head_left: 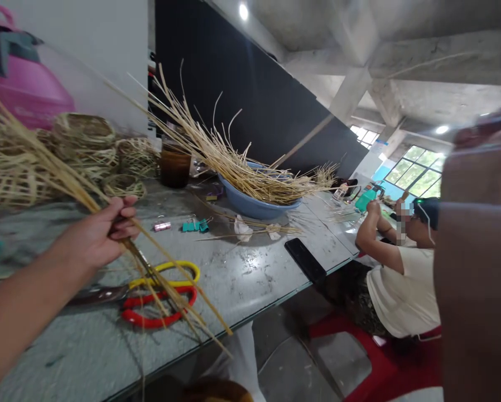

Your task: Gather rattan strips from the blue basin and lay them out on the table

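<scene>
My left hand point(97, 231) is closed around a bundle of thin bamboo strips point(45, 162) that runs from the upper left down past the table edge. Just below the hand, red and yellow handled scissors point(160, 296) lie on the grey table point(242, 279). My right hand point(480, 139) is raised very close to the camera at the far right, blurred; what it holds, if anything, cannot be made out.
A blue basin point(254, 206) heaped with bamboo strips stands mid-table. Woven baskets point(87, 148) sit at the left, with a brown jar point(175, 164), teal binder clips point(194, 225) and a black phone point(304, 259). A seated person point(401, 279) works at the right on a red stool.
</scene>
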`<act>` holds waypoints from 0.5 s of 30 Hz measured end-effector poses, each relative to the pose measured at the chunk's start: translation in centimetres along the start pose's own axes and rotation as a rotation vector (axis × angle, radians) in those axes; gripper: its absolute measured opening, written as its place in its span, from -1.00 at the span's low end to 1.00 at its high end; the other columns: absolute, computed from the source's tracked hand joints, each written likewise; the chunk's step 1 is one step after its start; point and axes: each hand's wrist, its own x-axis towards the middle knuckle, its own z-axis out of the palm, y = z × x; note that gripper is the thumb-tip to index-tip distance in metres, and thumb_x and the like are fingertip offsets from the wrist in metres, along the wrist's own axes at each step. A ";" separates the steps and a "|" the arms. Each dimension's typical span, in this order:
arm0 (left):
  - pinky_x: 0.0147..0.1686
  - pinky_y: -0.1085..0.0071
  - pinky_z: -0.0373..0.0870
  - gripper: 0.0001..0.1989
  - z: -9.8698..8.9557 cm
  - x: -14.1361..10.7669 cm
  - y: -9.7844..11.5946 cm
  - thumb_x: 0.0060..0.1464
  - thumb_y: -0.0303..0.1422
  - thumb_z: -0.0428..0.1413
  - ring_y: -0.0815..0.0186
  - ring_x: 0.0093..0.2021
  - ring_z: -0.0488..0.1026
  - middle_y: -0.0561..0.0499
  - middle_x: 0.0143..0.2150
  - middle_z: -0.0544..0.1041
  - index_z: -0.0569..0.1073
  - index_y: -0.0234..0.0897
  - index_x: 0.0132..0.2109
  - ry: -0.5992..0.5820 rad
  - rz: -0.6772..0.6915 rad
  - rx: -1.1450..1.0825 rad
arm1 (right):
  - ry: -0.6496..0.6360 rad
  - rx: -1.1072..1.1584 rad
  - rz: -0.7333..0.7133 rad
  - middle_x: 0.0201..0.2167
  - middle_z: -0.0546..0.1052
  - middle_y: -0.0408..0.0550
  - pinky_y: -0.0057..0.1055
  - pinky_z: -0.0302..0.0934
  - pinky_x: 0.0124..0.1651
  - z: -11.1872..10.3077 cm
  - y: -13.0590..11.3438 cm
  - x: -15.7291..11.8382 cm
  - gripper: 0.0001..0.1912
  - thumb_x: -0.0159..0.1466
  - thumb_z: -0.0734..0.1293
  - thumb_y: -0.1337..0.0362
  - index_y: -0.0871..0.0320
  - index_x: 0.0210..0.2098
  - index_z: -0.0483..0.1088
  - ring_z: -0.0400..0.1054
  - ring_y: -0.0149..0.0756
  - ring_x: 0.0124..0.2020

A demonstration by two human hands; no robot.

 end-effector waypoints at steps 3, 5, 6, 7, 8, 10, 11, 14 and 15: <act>-0.75 0.70 0.00 -0.57 -0.2 1.2 0.0 0.53 -0.56 -0.14 0.58 -0.71 0.11 0.17 -0.57 0.22 0.46 -0.41 -0.31 0.006 -0.019 -0.015 | -0.099 -0.101 -0.004 -0.67 0.30 -0.31 -0.50 -0.17 -0.61 3.1 4.0 -5.9 -0.55 0.39 0.14 0.59 0.11 -0.53 0.39 0.17 -0.63 -0.66; -0.76 0.67 -0.02 -0.58 -0.3 1.9 0.0 0.54 -0.53 -0.14 0.56 -0.72 0.08 0.18 -0.59 0.20 0.47 -0.41 -0.30 -0.017 -0.033 -0.028 | -0.263 -0.140 0.049 -0.64 0.31 -0.29 -0.52 -0.08 -0.62 4.5 7.3 -10.0 -0.71 0.35 0.29 0.51 0.12 -0.46 0.43 0.18 -0.55 -0.63; -0.76 0.67 -0.02 -0.58 -0.3 2.2 0.1 0.55 -0.52 -0.13 0.55 -0.71 0.09 0.18 -0.59 0.20 0.49 -0.41 -0.28 -0.039 -0.042 -0.040 | -0.355 -0.145 0.058 -0.60 0.33 -0.27 -0.52 -0.01 -0.61 5.1 8.8 -11.9 -0.81 0.34 0.35 0.41 0.11 -0.42 0.45 0.19 -0.53 -0.60; -0.76 0.66 -0.02 -0.60 -0.4 2.3 0.2 0.55 -0.51 -0.13 0.54 -0.71 0.09 0.18 -0.59 0.21 0.50 -0.42 -0.26 -0.063 -0.047 -0.057 | -0.433 -0.153 0.060 -0.57 0.35 -0.26 -0.51 0.02 -0.59 5.5 10.2 -13.6 -0.87 0.32 0.39 0.31 0.11 -0.39 0.47 0.20 -0.51 -0.58; -0.77 0.66 -0.03 -0.61 -0.4 2.3 0.3 0.54 -0.50 -0.12 0.54 -0.70 0.10 0.18 -0.59 0.21 0.51 -0.43 -0.24 -0.089 -0.052 -0.072 | -0.492 -0.154 0.065 -0.56 0.36 -0.25 -0.51 0.04 -0.58 6.0 11.2 -15.2 -0.87 0.30 0.41 0.23 0.11 -0.37 0.49 0.21 -0.50 -0.57; -0.77 0.66 -0.03 -0.63 -0.3 2.0 0.6 0.54 -0.50 -0.12 0.53 -0.69 0.12 0.18 -0.59 0.21 0.53 -0.46 -0.19 -0.152 -0.052 -0.091 | -0.583 -0.152 0.084 -0.54 0.38 -0.22 -0.50 0.06 -0.57 6.9 12.6 -17.9 -0.81 0.28 0.42 0.12 0.10 -0.36 0.52 0.21 -0.49 -0.55; -0.77 0.66 -0.02 -0.63 -0.2 1.8 0.7 0.54 -0.49 -0.12 0.52 -0.69 0.12 0.17 -0.59 0.21 0.54 -0.47 -0.17 -0.181 -0.048 -0.092 | -0.616 -0.148 0.099 -0.54 0.38 -0.22 -0.49 0.06 -0.57 7.3 12.9 -19.0 -0.78 0.26 0.42 0.09 0.10 -0.36 0.53 0.21 -0.49 -0.55; -0.78 0.64 -0.02 -0.61 0.3 1.0 1.0 0.55 -0.46 -0.13 0.50 -0.69 0.11 0.17 -0.59 0.20 0.56 -0.50 -0.11 -0.224 -0.043 -0.079 | -0.684 -0.123 0.168 -0.56 0.39 -0.22 -0.48 0.06 -0.57 8.7 13.3 -21.7 -0.76 0.22 0.44 0.05 0.11 -0.38 0.55 0.18 -0.50 -0.59; -0.78 0.64 -0.02 -0.61 0.5 0.7 1.2 0.56 -0.44 -0.13 0.50 -0.69 0.11 0.17 -0.60 0.19 0.56 -0.51 -0.09 -0.224 -0.050 -0.078 | -0.697 -0.114 0.196 -0.56 0.39 -0.23 -0.48 0.06 -0.57 9.1 13.4 -22.5 -0.76 0.20 0.45 0.05 0.11 -0.37 0.56 0.17 -0.51 -0.60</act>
